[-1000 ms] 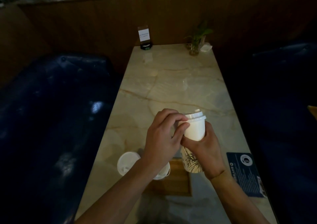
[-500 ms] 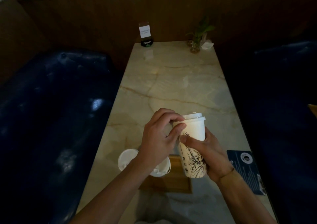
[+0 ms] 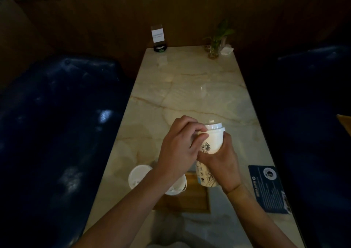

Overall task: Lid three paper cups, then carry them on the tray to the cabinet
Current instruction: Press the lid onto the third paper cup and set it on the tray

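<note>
A: Where is the cup being worked on?

B: The paper cup (image 3: pixel 212 149) is held above the marble tabletop (image 3: pixel 190 88), tilted with its top leaning away from the person. A white lid (image 3: pixel 215 127) sits on its rim.

A: Who holds it?

B: The right hand (image 3: pixel 220 164) wraps round the cup's middle, its fingers curled behind the wall and the thumb across the printed front. The left hand (image 3: pixel 178 151) has its fingers (image 3: pixel 197 129) bent and pinching at the lid's near edge, thumb against the cup just under the rim.

A: And the other cups?

B: 2 more stand low in the view, each topped with a white lid. The left lidded cup (image 3: pixel 139 177) stands on the tabletop just beside the wooden tray (image 3: pixel 195 196). The second lidded cup (image 3: pixel 177 187) is partly hidden under the left forearm, at the tray's left edge; I cannot tell whether it stands fully on the tray.

A: Anything else on the tabletop?

B: A dark blue card (image 3: pixel 269 189) lies near the right edge. At the far end are a small sign stand (image 3: pixel 158 39), a plant in a glass (image 3: pixel 216 42) and a crumpled white napkin (image 3: pixel 226 50) beside it. Dark blue seats (image 3: pixel 57 124) flank both sides.
</note>
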